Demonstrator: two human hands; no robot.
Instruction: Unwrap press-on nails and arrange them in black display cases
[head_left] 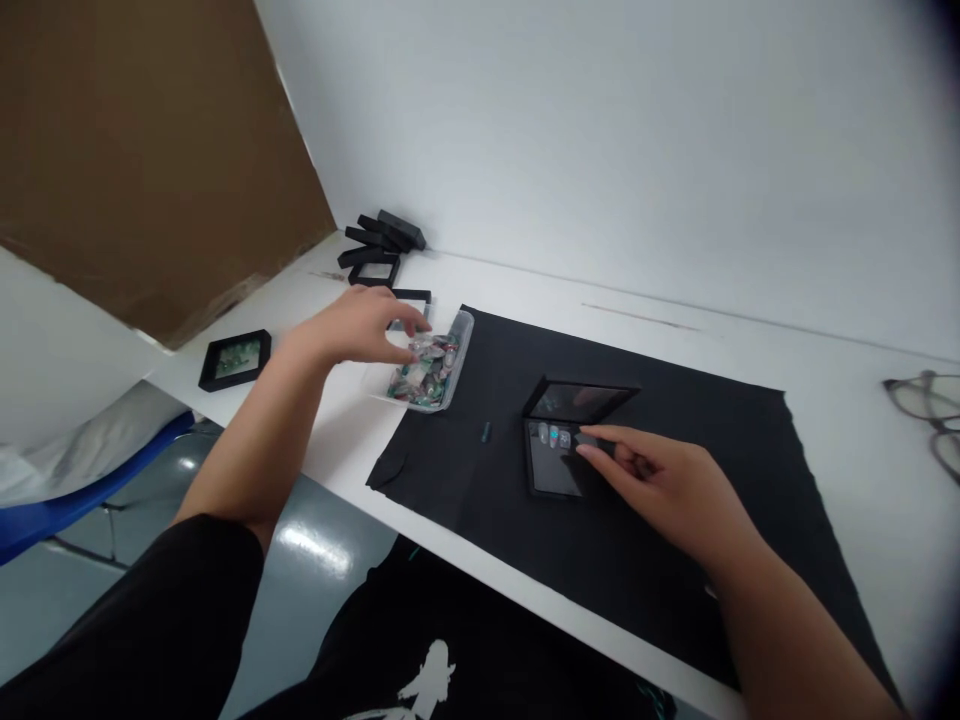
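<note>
Black mat, left hand over tub, right hand at case

Black left sleeve is worn | black garment is worn, marked with white print, small teal flecks

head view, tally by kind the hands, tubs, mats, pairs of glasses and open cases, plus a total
left hand and right hand: 2
tub: 1
mat: 1
glasses: 1
open case: 1
total: 6
</note>
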